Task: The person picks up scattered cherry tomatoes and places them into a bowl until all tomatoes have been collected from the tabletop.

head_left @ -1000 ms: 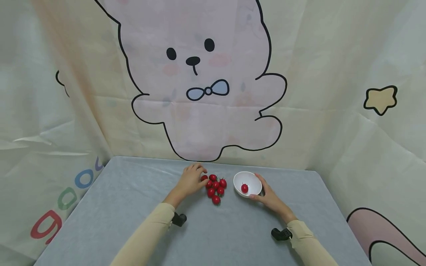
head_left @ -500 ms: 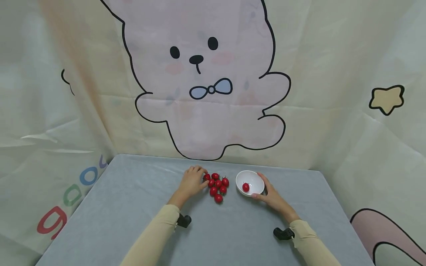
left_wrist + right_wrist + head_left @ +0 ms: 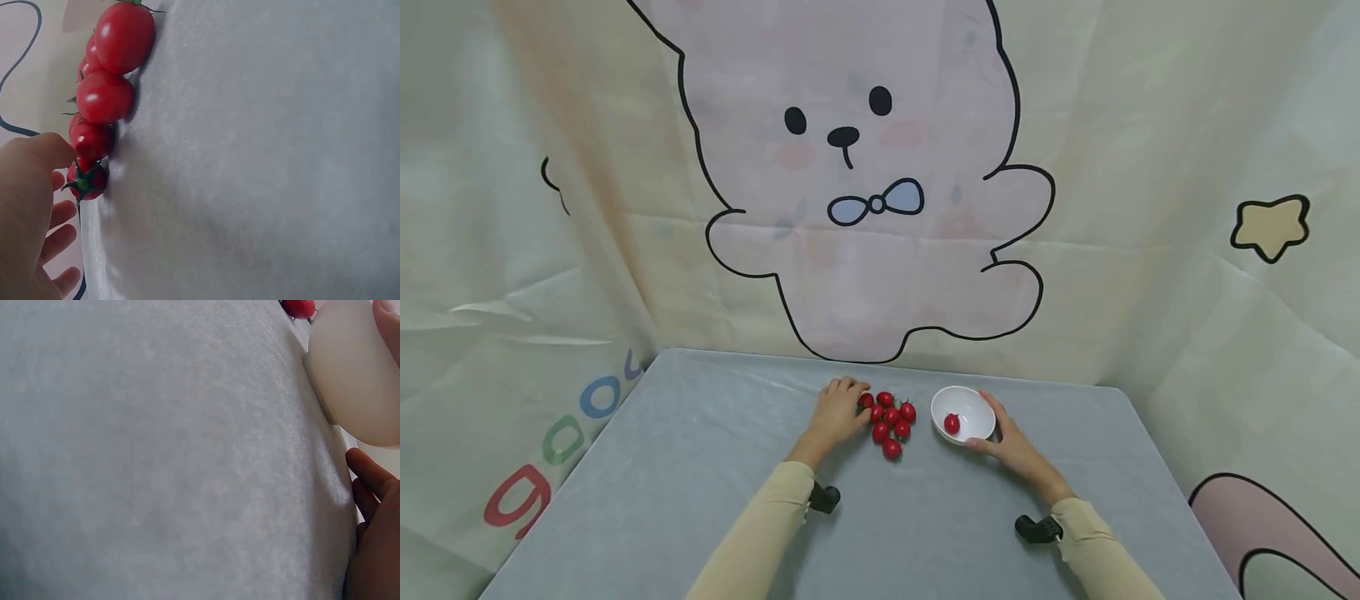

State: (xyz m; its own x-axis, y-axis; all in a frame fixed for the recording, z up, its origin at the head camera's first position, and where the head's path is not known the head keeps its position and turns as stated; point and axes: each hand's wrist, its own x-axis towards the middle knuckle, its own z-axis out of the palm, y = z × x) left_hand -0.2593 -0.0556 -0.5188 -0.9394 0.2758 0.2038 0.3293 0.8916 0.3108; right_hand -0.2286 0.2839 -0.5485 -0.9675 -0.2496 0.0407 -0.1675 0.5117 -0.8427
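In the head view, the left hand, near the lower centre of the frame, is bending its slightly parted fingers around the leftmost cherry tomato; whether it is really pinching, I cannot tell. Further right, the right hand is holding a white bowl between thumb and fingers. One single tomato is lying inside; the tomato cluster, about eight visible pieces, is lying on the grey tablecloth between the left hand and the bowl. I am judging, therefore, that the work is standing near its beginning.

In the left wrist view, the tomatoes at upper left are partly hiding one another, so the exact count is staying uncertain. One is showing its green calyx beside the thumb.

In the right wrist view, the right edge is cutting off the bowl, and its inside is not showing.
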